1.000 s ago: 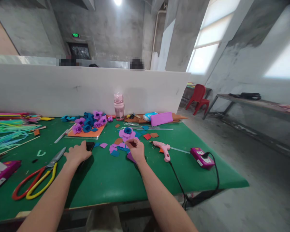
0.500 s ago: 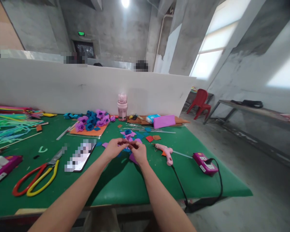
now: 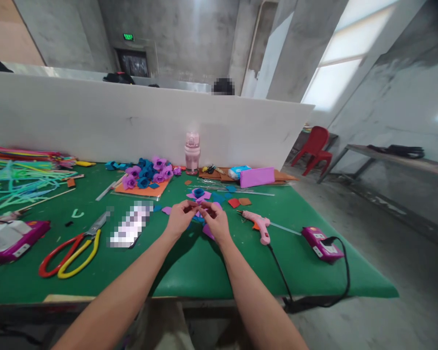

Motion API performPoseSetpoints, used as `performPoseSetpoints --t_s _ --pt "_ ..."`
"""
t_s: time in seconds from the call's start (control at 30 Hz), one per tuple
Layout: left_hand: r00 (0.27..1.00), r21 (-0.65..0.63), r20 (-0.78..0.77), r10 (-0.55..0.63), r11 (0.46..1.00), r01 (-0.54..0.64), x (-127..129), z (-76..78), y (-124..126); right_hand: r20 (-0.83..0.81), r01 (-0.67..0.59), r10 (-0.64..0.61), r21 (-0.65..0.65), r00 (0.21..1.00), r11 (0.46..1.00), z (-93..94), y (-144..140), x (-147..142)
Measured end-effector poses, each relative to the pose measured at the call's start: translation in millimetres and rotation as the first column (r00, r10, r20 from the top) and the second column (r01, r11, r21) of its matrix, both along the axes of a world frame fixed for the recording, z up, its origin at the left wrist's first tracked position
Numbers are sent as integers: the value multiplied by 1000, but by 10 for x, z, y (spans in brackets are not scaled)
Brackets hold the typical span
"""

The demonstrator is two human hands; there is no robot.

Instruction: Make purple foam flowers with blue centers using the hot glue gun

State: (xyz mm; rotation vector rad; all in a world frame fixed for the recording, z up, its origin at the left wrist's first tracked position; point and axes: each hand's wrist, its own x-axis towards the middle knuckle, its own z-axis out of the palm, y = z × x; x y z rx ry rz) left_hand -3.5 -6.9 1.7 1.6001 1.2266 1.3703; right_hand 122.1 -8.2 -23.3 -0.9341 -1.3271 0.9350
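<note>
Probably light and easily crushed, the purple-and-blue flower [image 3: 199, 194] lies on the table [image 3: 314, 279] just beyond the left hand [image 3: 180, 218] and right hand [image 3: 216, 221], whose fingertips nearly meet, any pinched piece hidden; its outer petals suit gripping

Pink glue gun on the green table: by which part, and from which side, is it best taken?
Probably by its handle, with the right hand, once free, coming from the near side. The glue gun lies flat, handle toward the person and nozzle pointing left, so this grip stays clear of the nozzle. The cord leaves the handle's end.
</note>
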Motion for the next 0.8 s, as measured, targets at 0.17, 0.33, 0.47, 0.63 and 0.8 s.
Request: performPoseSetpoints --t_s 0.17,0.33,0.47,0.63,0.8 --pt "946 -47 -314 -87 996 76 -47 168 -196 -163 -22 9 -78 987 997 19 -12 -12" --pt "823 120 -549 147 988 -97 -687 362 -518 -295 -90 41 -154 955 984 37 -19 -31" --pt "539 252 -779 319 948 -196 -1394 266 -683 -346 -125 59 -171 936 977 20 3 -51" --pt "472 187 -854 217 976 -109 -1682 69 -585 -341 -114 44 -187 939 976 26 8 -48" --pt "538 175 -825 172 983 -47 -1268 188 -346 -308 -86 20 -201 951 976 35 10 -24"
